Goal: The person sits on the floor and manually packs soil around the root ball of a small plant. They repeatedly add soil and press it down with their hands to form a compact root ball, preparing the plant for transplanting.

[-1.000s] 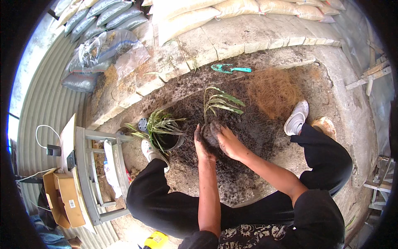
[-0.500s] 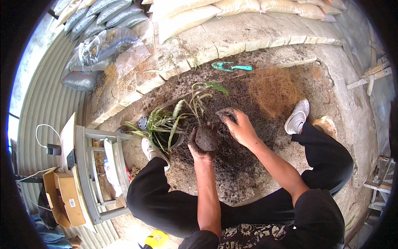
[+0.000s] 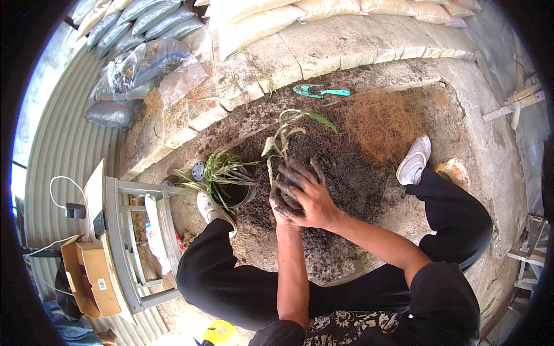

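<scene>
Between my two hands is a root ball of dark soil, now almost wholly hidden by my fingers. A leafy plant (image 3: 281, 139) with drooping pale leaves and one greener leaf rises from it. My left hand (image 3: 279, 209) cups the ball from below and the left, its fingers mostly covered. Over the top and right side lies my right hand (image 3: 311, 199), soil-blackened, with its fingers curved round the ball. Loose dark soil (image 3: 358, 193) spreads on the ground beneath. To the left stands a black pot (image 3: 238, 197) with wilted green plants (image 3: 220, 172) leaning in it.
A turquoise hand trowel (image 3: 334, 92) lies beyond the soil, near a pile of brown fibre (image 3: 384, 127). Filled sacks (image 3: 265, 26) rest on the concrete ledge (image 3: 317, 55). At left are a grey stool-like frame (image 3: 133, 242) and an open cardboard box (image 3: 95, 277).
My right hand has come left from beside the root ball and closed over it. The plant's stems and leaves have shifted slightly; my left hand keeps its hold.
</scene>
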`<action>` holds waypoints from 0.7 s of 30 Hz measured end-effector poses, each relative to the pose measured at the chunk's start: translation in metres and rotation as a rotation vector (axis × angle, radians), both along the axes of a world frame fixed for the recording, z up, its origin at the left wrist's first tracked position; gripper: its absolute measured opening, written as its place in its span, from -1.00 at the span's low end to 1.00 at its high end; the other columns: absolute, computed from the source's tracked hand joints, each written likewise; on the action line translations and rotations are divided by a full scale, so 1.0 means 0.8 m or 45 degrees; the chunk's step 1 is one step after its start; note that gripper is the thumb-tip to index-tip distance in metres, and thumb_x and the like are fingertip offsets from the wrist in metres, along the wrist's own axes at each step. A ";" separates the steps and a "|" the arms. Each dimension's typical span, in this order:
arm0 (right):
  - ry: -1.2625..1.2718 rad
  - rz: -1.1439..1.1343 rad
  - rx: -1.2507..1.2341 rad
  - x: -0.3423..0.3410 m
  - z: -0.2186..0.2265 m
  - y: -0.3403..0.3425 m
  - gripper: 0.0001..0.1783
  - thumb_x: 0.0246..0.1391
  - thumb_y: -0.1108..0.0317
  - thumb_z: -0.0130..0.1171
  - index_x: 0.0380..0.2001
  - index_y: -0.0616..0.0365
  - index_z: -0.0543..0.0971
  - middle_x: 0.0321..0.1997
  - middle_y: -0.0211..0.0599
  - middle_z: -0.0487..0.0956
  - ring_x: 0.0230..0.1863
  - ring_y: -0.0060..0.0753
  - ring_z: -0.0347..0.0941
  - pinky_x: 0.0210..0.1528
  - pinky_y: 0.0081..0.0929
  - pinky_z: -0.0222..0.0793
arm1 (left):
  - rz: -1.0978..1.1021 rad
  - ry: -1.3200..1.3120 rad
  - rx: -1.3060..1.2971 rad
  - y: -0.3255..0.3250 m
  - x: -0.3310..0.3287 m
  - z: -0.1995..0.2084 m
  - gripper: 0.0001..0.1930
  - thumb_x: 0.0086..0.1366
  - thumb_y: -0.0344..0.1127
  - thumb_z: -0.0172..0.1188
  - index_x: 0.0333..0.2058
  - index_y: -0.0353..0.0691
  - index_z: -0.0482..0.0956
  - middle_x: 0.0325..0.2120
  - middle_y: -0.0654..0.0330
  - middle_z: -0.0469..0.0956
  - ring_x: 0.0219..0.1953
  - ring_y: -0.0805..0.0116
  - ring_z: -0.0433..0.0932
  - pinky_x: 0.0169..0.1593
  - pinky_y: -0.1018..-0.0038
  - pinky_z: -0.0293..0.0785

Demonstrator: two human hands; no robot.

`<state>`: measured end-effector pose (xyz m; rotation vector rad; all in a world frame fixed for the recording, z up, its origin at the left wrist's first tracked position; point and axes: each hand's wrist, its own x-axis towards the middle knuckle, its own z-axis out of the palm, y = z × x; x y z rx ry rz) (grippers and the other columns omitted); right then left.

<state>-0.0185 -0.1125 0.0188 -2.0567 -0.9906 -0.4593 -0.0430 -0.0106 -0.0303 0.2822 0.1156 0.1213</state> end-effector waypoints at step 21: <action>0.615 0.050 0.462 0.035 -0.052 -0.004 -0.42 0.10 0.03 0.15 0.13 0.07 0.39 0.22 -0.17 0.36 0.34 -0.15 0.13 0.38 0.04 -0.13 | 0.092 0.279 -0.162 0.015 0.015 -0.018 -0.49 0.30 0.00 -0.13 0.02 -0.30 0.39 -0.10 -0.05 0.51 -0.07 0.01 0.50 0.08 0.13 0.42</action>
